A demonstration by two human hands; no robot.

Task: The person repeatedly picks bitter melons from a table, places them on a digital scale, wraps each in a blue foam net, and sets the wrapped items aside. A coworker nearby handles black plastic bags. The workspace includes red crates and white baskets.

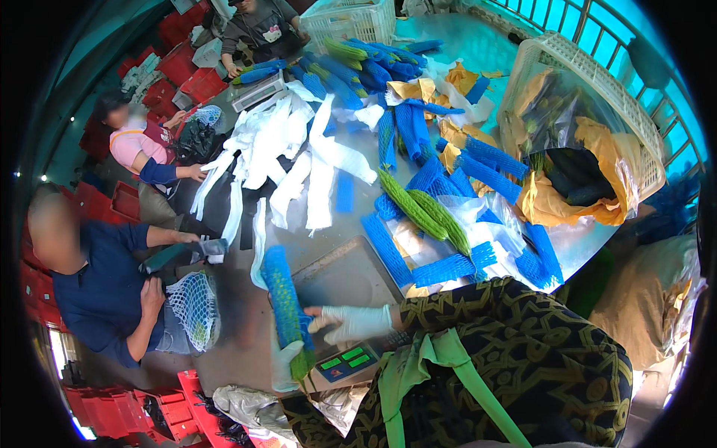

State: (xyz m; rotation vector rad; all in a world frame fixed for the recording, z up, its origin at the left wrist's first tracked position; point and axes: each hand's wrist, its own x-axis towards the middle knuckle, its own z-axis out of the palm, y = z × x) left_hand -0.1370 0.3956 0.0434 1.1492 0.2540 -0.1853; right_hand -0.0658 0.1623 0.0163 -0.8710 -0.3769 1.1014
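Observation:
A green bitter melon in a blue foam net sleeve [283, 299] stands over the left side of a digital scale [347, 274]. My left hand [287, 358], in a whitish glove, grips its lower end, where the melon pokes out of the net. At the sleeve's right side is my right hand [353, 323], also gloved, fingers toward the net; whether they press on it I cannot tell. Two bare bitter melons [420, 213] lie beyond the scale on blue net sleeves [448, 270]. White foam strips [313, 179] spread over the metal table.
At the right, a white plastic crate [633, 134] holds dark green produce in plastic and brown paper. Netted melons [336, 73] are heaped at the far side near another scale [259, 92]. Several people work along the left and far sides. Red crates [112, 411] stand lower left.

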